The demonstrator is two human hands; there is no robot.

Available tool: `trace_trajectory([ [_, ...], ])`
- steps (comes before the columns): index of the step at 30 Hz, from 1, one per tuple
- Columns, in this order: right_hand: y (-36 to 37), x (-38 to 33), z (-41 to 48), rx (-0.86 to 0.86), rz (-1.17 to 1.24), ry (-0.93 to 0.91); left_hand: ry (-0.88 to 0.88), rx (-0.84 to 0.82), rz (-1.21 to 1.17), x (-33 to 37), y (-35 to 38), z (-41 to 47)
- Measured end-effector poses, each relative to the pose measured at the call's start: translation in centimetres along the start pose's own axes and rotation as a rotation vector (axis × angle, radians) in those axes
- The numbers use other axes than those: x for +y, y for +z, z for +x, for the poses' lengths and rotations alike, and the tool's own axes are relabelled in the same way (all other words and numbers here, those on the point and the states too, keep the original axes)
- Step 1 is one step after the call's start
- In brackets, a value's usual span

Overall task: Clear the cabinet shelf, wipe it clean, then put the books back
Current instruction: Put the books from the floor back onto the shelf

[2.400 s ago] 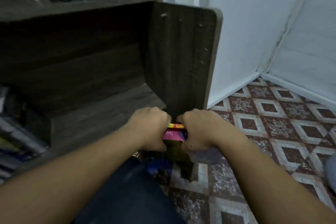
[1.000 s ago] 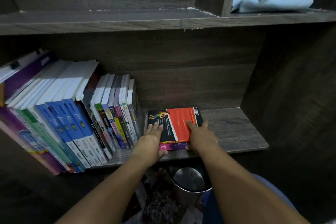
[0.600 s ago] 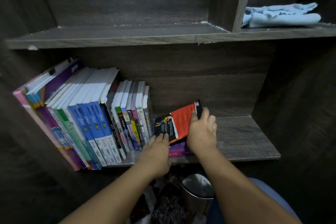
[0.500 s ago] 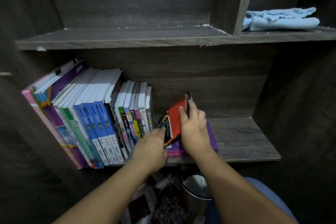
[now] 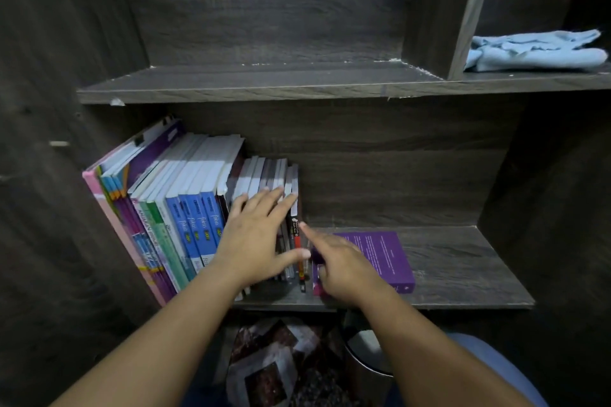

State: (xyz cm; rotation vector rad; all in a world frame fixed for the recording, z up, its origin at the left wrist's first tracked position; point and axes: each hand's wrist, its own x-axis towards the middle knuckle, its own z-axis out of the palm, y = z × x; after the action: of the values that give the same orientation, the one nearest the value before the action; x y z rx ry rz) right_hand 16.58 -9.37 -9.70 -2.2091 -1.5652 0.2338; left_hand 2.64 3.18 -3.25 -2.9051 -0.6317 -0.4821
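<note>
Head camera looks into a dark wood-grain cabinet (image 5: 297, 10), its lower shelf (image 5: 463, 274) running beneath both my hands. Behind my left fingers (image 5: 267, 205) stands a leaning row of upright books (image 5: 185, 208) in pink, purple, green, blue and white. Those fingers are spread straight and pressed flat on the spines at the row's right end, gripping nothing. Well above and to the right of my right fingers (image 5: 312, 235), a crumpled light-blue cloth (image 5: 535, 51) sits on the upper shelf (image 5: 231, 84). Under those fingers a purple paperback book (image 5: 380, 254) lies flat on the lower shelf. My right forefinger points straight at a thin red-and-black book (image 5: 295, 235) standing last in the row. The rest curl over the purple book's near left corner; whether they grip it I cannot tell.
</note>
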Motion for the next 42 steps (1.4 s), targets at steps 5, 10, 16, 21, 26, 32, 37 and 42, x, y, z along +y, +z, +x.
trace_trajectory([
  [5, 0.0, 2.5, -0.4, -0.193, -0.212, 0.182, -0.088, 0.132, 0.081, 0.5, 1.6, 0.6],
  [10, -0.3, 5.1, -1.6, -0.269, -0.307, 0.586, -0.134, 0.226, 0.108, 0.9, 2.7, 1.1],
  [16, -0.1, 6.8, -2.4, -0.233, -0.13, 0.744, -0.128, 0.294, 0.16, 0.6, 3.2, 1.5],
  [21, -0.3, 7.1, -2.1, -0.146, -0.031, 0.79, -0.074, 0.282, 0.169, 0.1, 3.1, 1.1],
  [26, -0.4, 7.3, -1.3, 0.011, 0.032, 0.783, -0.092, 0.264, 0.102, -0.2, 2.6, 1.2],
  [32, 0.6, 6.6, -0.2, 0.099, 0.084, 0.844, -0.123, 0.275, 0.052, 0.1, 2.5, 1.3],
  [37, 1.2, 5.8, 1.1, 0.122, 0.18, 0.996, -0.126, 0.28, 0.05, 0.1, 2.6, 1.3],
  [42, 0.6, 5.4, 2.1, 0.142, 0.206, 1.081, -0.126, 0.287, 0.033, -0.1, 2.8, 1.4],
])
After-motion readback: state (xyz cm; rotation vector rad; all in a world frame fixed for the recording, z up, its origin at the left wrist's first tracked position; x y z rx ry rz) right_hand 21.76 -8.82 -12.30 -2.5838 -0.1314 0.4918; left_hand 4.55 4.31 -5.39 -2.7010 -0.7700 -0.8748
